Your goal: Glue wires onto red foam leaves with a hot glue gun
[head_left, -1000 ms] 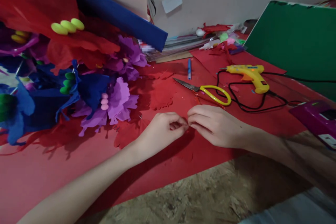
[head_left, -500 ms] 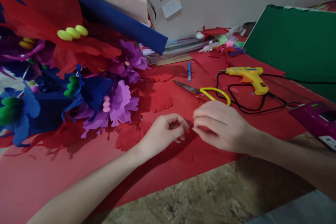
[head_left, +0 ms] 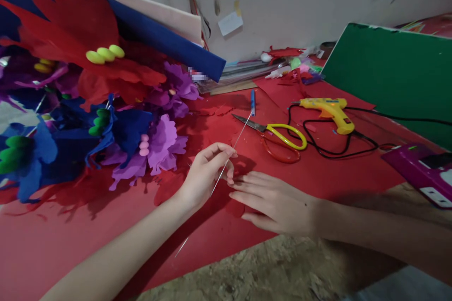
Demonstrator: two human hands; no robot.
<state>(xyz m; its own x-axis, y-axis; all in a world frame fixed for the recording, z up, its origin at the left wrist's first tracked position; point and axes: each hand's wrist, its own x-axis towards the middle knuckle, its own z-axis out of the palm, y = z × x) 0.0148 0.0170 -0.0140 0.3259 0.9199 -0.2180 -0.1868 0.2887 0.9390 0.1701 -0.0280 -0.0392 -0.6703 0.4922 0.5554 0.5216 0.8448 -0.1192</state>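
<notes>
My left hand (head_left: 206, 174) pinches a thin metal wire (head_left: 237, 137) between thumb and forefinger; the wire slants up toward the scissors and down past my wrist. My right hand (head_left: 273, 200) lies just right of it, fingers stretched out flat on the red felt sheet (head_left: 106, 225), over a small red felt piece. Red cut-out petals (head_left: 215, 129) lie just beyond my hands.
Yellow-handled scissors (head_left: 278, 132), a blue pen (head_left: 253, 96) and a yellow glue gun (head_left: 330, 110) with a black cord lie beyond. A heap of red, blue and purple felt flowers (head_left: 106, 99) fills the left. A green board (head_left: 391, 73) leans at right, a magenta box (head_left: 420, 169) nearby.
My hands parted from a shared pinch. The left lifted a thin wire off the felt. The right opened and moved down flat onto the sheet.
</notes>
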